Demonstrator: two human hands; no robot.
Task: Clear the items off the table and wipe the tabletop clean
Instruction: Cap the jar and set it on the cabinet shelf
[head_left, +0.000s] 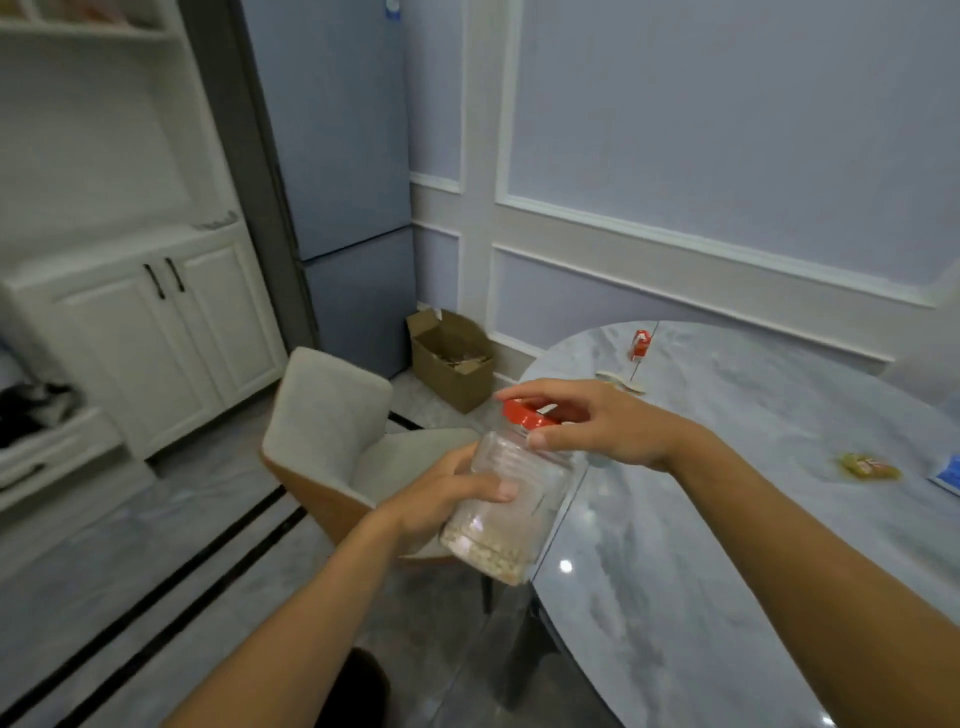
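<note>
While the left hand (441, 499) wraps its fingers round the body of the clear jar (511, 499), the right hand (597, 421) curls over the red lid (524, 413), thumb and fingers gripping its rim. The jar is tilted, held in the air at the edge of the marble table (727, 519), with pale grains in its base. On the tabletop, well apart: a small red carton (640, 345) and a yellow wrapper (868, 466)

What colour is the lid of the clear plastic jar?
The round lid on the clear plastic jar is red; the head view shows it.
</note>
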